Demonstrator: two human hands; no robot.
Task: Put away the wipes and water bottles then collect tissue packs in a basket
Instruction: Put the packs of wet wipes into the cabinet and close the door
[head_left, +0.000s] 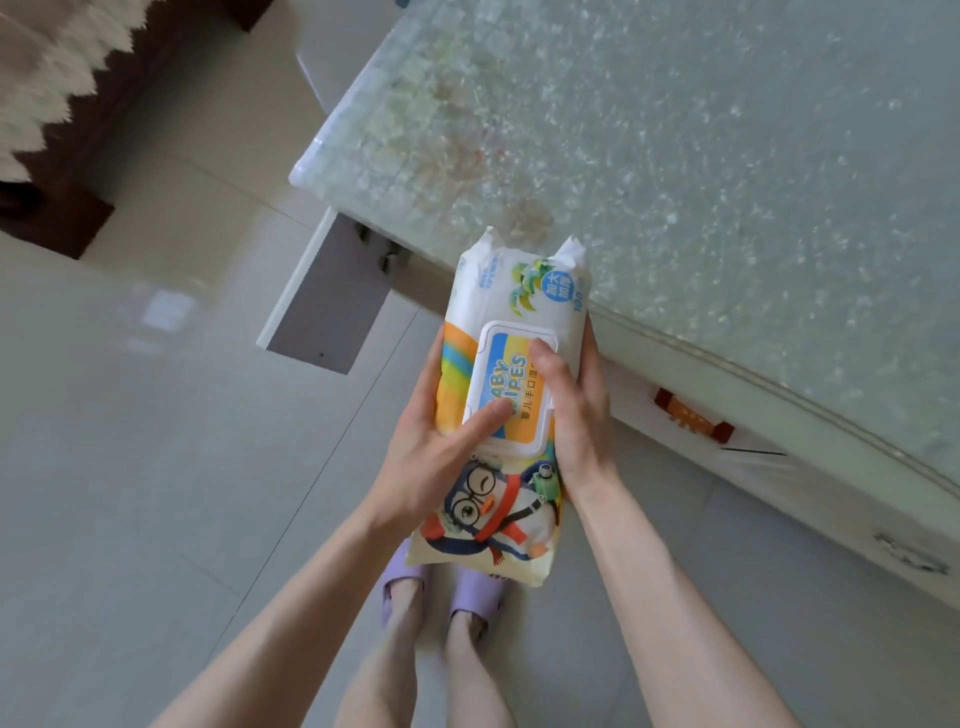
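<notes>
A large white pack of baby wipes (511, 306) with a plastic flip lid and a cartoon penguin print is held in the air in front of me, above the floor and beside the table edge. My left hand (436, 447) grips its left side, thumb lying across the lid. My right hand (576, 410) holds the right side, thumb on the lid and fingers curled behind the pack. No water bottles, tissue packs or basket are in view.
A table with a frosted glass top (701, 156) fills the upper right, with a white drawer front and handle (909, 553) below its edge. Pale floor tiles (156, 415) spread left. A dark wooden cabinet with a fringed cloth (57, 104) stands top left. My slippered feet (441, 592) are below.
</notes>
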